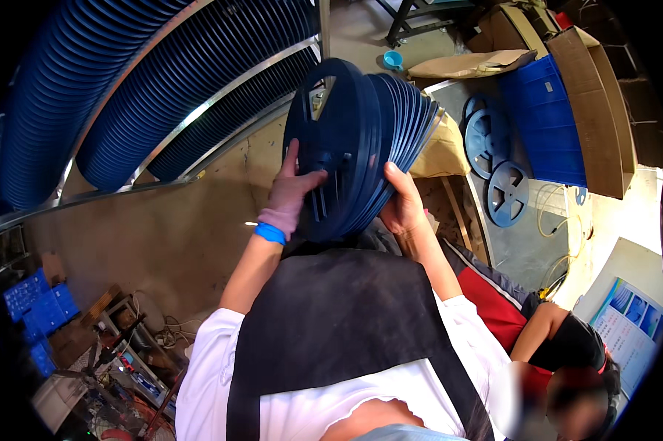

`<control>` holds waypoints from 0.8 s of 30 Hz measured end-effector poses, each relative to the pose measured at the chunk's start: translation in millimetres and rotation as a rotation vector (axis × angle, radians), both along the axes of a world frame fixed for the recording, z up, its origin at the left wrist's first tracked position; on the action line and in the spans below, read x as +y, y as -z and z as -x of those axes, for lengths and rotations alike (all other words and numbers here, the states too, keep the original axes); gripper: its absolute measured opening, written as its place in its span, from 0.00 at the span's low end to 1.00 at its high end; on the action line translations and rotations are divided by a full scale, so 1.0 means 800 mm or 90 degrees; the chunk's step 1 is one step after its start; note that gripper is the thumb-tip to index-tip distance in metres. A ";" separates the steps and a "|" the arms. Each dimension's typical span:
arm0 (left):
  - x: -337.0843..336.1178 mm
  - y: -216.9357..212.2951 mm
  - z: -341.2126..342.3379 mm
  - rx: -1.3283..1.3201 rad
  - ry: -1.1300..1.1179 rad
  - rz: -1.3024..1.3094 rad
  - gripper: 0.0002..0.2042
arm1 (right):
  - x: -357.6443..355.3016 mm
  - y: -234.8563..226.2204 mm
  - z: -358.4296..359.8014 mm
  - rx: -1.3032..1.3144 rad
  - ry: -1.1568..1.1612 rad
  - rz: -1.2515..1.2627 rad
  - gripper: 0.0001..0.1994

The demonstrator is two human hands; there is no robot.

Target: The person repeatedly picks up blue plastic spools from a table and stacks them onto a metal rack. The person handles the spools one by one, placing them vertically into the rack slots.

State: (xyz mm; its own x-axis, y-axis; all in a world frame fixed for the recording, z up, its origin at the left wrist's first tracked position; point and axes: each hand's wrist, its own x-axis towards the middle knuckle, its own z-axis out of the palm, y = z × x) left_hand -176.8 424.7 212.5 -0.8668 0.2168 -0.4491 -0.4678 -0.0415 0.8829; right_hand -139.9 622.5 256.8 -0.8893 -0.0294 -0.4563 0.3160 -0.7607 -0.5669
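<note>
A thick stack of dark blue plastic reels (361, 140) is held up in front of my apron, between my two hands. My left hand (291, 192), in a pinkish glove with a blue band at the wrist, presses on the face of the leftmost reel, thumb and forefinger spread over its hub. On the other side of the stack, my right hand (403, 202) is bare and grips the reels by their edges, its thumb on top. The reels stand on edge and fan slightly apart toward the right. Some of my fingers are hidden behind them.
A metal rack (199, 110) packed with rows of blue reels rises at the left. Loose reels (506, 192) lie on the worktable (526, 239) at right, beside a blue crate (544, 117) and cardboard boxes (589, 103). Another person (541, 331) is close by at lower right.
</note>
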 end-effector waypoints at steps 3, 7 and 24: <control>-0.052 -0.005 0.006 -0.138 -0.043 -0.350 0.31 | 0.022 -0.004 0.013 -0.044 0.006 0.044 0.17; -0.081 -0.053 0.000 -0.069 -0.063 -0.622 0.37 | 0.079 0.031 0.001 -0.030 0.091 0.095 0.19; -0.115 -0.087 0.043 -0.097 -0.197 -0.580 0.30 | 0.075 0.025 -0.024 0.328 0.170 0.288 0.21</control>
State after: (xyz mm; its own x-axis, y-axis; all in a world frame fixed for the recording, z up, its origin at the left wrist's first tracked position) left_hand -211.1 332.7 281.9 -0.8905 0.3088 -0.3342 -0.4275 -0.8192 0.3823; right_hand -120.6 682.7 237.1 -0.9908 0.1325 0.0262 -0.1350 -0.9692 -0.2059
